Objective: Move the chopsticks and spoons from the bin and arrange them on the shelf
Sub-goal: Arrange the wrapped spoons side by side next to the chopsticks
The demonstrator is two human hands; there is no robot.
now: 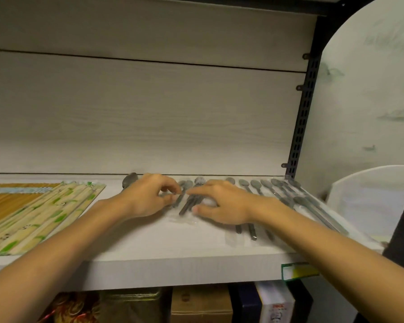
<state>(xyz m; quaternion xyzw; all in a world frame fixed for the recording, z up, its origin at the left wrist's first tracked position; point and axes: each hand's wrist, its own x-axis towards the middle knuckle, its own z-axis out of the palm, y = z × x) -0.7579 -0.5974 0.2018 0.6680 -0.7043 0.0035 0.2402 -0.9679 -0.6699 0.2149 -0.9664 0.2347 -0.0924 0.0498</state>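
Grey metal spoons in a clear plastic wrapper [189, 201] lie mid-shelf, directly under both hands, long axis running from the front edge back to the rear panel, tilted slightly right. Left hand [147, 197]: fingers curled, thumb and forefinger pinching the wrapper's left side. Right hand [222, 203]: fingers spread and fairly straight, pressing on the wrapper's right side — not gripping. Both are equally near; the packet sits between them.

White wood-grain shelf [149, 252] carries the lot. Row of wrapped grey spoons [266, 190] fans toward the right-hand corner, bowls at the back edge. Pale bamboo chopsticks in green-printed sleeves [40, 213] lie at the left end, slanted. White plastic bin [371, 197] stands just beyond the right edge.

Judgement: the packet needs squaring parallel to its neighbours — slippery film, likely to slide.
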